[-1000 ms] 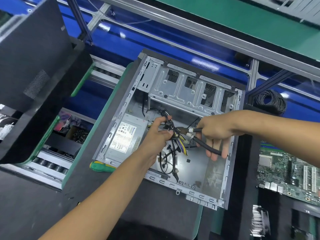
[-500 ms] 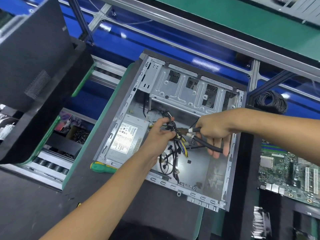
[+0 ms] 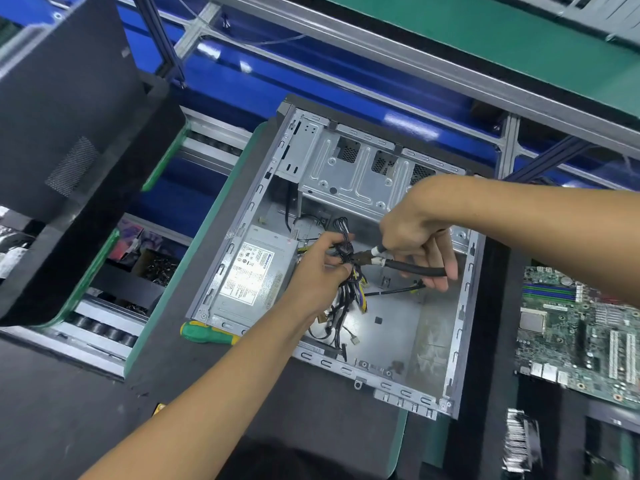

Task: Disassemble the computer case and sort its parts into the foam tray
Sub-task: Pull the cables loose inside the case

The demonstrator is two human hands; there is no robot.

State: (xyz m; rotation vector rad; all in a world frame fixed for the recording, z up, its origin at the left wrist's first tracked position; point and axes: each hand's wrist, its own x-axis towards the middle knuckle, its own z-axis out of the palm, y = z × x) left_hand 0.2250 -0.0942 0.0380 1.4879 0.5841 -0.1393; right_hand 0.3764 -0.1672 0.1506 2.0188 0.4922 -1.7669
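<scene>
1. One computer case (image 3: 349,188) lies open in the middle of the frame on a dark mat (image 3: 194,386), its metal drive cage toward the top.
2. Left of it, a black side panel (image 3: 65,133) fills the upper left of the frame.
3. At the right edge lies a green circuit board (image 3: 581,327), apart from the case.
4. Inside the case, at its left, sits the grey power supply (image 3: 249,275) with a white label.
5. Both hands are in the case; the right hand (image 3: 412,230) is clenched round black-handled pliers (image 3: 412,268), and since half a second ago it has risen a little, its forearm now covering more of the drive cage.
6. As before, the left hand (image 3: 318,268) pinches the bundle of wires (image 3: 346,296) just beside the plier tips.
7. A green-and-yellow screwdriver (image 3: 204,334) lies at the case's lower left corner.
</scene>
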